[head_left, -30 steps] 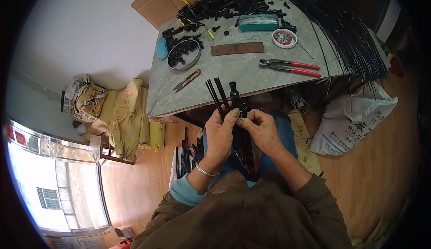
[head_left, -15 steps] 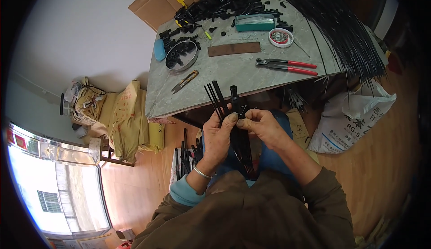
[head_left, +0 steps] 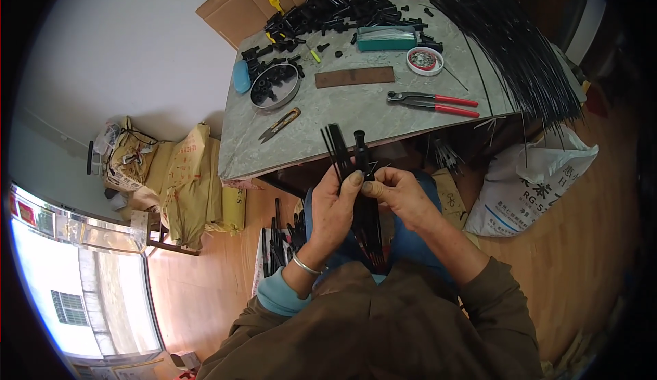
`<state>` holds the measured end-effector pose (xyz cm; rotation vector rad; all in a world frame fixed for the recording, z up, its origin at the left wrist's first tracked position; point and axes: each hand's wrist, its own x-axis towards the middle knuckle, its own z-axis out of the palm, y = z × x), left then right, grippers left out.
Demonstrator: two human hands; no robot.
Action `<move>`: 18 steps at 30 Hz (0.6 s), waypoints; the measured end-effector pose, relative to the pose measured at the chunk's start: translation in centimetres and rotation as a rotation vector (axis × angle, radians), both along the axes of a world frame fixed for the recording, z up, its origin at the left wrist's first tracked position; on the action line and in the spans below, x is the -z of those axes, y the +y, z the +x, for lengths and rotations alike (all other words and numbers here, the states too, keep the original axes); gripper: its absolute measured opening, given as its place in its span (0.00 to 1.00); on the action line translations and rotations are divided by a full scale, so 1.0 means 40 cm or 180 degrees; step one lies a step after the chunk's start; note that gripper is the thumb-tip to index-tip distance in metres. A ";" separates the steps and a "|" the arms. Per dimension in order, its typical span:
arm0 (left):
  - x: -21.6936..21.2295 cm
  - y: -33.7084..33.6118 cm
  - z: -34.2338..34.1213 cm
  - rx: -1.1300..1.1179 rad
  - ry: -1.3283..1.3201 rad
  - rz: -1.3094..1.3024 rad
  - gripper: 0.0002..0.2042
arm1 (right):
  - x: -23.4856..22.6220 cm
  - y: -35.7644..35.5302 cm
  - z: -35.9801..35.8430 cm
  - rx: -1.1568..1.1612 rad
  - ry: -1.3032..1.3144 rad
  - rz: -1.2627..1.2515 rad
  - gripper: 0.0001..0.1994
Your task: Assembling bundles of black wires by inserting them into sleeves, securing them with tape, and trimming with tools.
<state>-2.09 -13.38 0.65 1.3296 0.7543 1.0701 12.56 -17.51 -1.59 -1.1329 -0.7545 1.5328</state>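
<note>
My left hand (head_left: 334, 209) is closed around a bundle of thin black rods (head_left: 335, 148), whose upper ends stick out above the fingers. A black tube-shaped fitting (head_left: 361, 148) stands beside them, under my left thumb. Below the hands, dark strands (head_left: 368, 236) hang from it toward my lap. My right hand (head_left: 405, 198) is closed in a pinch against the fitting's right side, thumb and forefinger together. What lies between those fingertips is too small to make out. Both hands are in front of the table's near edge, their thumbs close together.
The grey table (head_left: 239, 150) bears end-cutting pliers (head_left: 438, 103), thread snips (head_left: 280, 124), a brown bar (head_left: 354, 77), a round tin (head_left: 275, 87), a green box (head_left: 387, 40) and a small white dish (head_left: 424, 61). Black fittings (head_left: 342, 10) and long black strands (head_left: 510, 44) lie behind. A white sack (head_left: 513, 195) stands right.
The rod bundle and the fitting have turned slightly more upright. Both hands keep nearly the same grip, and the whole view has shifted a little.
</note>
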 end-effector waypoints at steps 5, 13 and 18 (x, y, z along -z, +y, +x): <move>-0.023 0.026 -0.003 0.0338 0.0275 -0.0323 0.15 | 0.007 0.003 0.006 -0.0026 0.0012 -0.0001 0.14; -0.001 0.017 0.005 0.0403 -0.0429 -0.0657 0.14 | 0.004 0.007 0.012 -0.0191 0.0151 -0.0044 0.14; 0.007 0.021 -0.001 0.0345 -0.0355 -0.0611 0.14 | 0.018 0.007 -0.026 0.0159 0.0075 0.0056 0.14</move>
